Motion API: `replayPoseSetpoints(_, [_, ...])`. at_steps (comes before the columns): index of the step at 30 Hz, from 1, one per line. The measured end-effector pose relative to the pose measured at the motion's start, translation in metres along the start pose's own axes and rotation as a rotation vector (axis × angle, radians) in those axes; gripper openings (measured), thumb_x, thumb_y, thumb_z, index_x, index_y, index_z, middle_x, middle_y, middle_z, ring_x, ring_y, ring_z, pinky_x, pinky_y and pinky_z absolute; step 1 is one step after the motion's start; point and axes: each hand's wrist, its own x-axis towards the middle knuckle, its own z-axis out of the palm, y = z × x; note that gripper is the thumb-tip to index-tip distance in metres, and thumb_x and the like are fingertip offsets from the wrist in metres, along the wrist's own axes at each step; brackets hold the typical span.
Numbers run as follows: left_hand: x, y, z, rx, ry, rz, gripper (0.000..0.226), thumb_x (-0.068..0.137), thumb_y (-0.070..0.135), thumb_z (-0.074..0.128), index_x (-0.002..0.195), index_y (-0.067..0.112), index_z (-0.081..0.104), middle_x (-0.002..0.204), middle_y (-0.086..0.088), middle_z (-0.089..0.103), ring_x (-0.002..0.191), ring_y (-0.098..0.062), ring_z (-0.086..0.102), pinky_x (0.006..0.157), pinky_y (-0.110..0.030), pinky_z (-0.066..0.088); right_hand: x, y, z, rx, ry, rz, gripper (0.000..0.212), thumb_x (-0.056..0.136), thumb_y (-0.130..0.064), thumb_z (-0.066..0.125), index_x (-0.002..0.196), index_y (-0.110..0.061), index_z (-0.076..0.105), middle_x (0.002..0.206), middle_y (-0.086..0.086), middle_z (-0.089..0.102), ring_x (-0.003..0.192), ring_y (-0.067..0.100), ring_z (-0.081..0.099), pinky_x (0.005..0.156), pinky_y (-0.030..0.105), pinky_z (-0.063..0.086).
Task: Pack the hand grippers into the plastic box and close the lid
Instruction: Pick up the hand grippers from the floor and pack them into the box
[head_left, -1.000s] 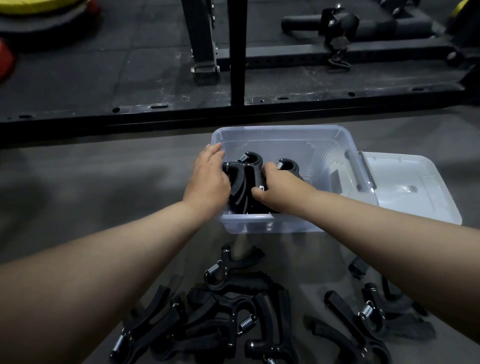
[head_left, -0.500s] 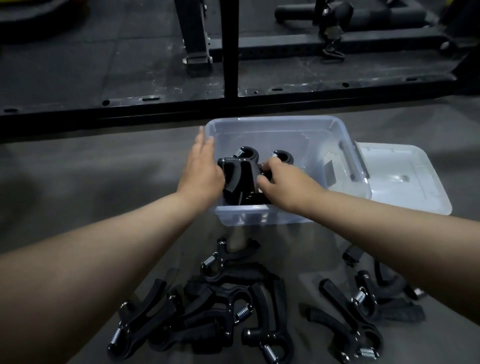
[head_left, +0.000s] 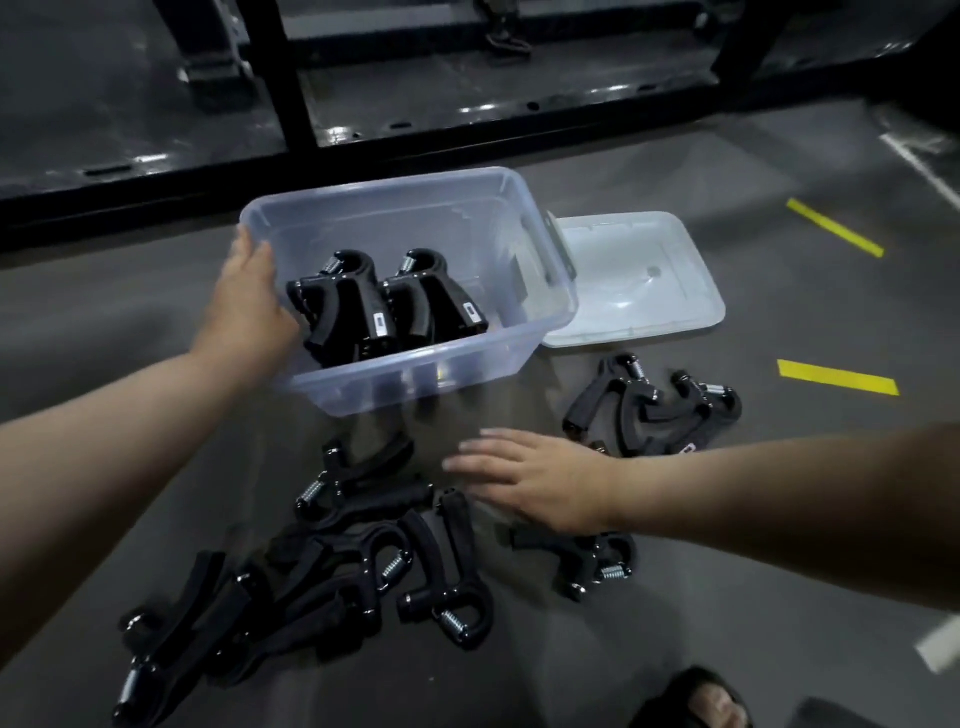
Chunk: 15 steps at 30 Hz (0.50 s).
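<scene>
— Head camera's looking down at the floor, same as we are. What's in the plastic box so far?

— Two black hand grippers, side by side, standing on their handles with the spring ends up. They sit toward the box's near-left corner.

— And the left hand?

— On the box's left wall, by that same near-left corner. The fingers lie fairly straight, tips up at the rim. The thumb's hidden, so I can't tell whether it hooks inside.

— The right hand?

— Flat, palm down, fingers straight and close together, holding nothing. It hangs over the floor just in front of the box's near wall, fingertips pointing left.

— How many grippers are lying out?

— Can't count them; they overlap. A big heap lies on the floor nearer us and to the left. A smaller cluster sits off the box's near-right corner. A single gripper lies partly under the right wrist.

— The lid?

— Off. It lies flat on the floor just beside the box's right wall.

— Anything else down there?

— Yellow tape strips on the floor well to the right. A black rack frame runs along behind the box. And a sandalled foot shows at the bottom edge.
</scene>
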Motion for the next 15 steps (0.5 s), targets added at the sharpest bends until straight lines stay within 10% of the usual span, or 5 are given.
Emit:
replayPoseSetpoints(3, [-0.003,0.002,0.001,0.023,-0.006,-0.026,0.062,0.081,-0.005,0.042,0.142,0.007,0.036,0.162,-0.006,0.004,0.146,-0.026,0.018,0.115,-0.036,0.024,-0.021,0.015,0.019,0.037,-0.087,0.464,0.037,0.085,-0.023,0.050,0.120,-0.011,0.057,0.141,0.016,0.045,0.125,0.035,0.046,0.107,0.041,0.036])
replayPoseSetpoints(8, [-0.002,0.000,0.004,0.086,-0.023,-0.039,0.058,0.081,-0.004,0.044,0.138,0.002,0.037,0.162,-0.008,0.003,0.147,-0.028,0.013,0.118,-0.041,0.022,-0.022,0.054,0.026,0.342,-0.300,1.284,0.060,0.091,-0.029,0.049,0.147,-0.027,0.025,0.161,0.013,-0.001,0.148,0.035,0.001,0.114,0.057,0.014])
replayPoseSetpoints(15, [-0.008,0.006,0.001,0.054,-0.014,-0.072,0.055,0.083,-0.004,0.041,0.137,0.006,0.040,0.162,-0.004,0.002,0.146,-0.026,0.018,0.114,-0.039,0.025,-0.003,0.046,0.037,0.460,-0.107,1.271,0.042,0.093,-0.036,0.054,0.127,-0.012,0.049,0.141,0.006,0.033,0.123,0.042,0.036,0.106,0.046,0.033])
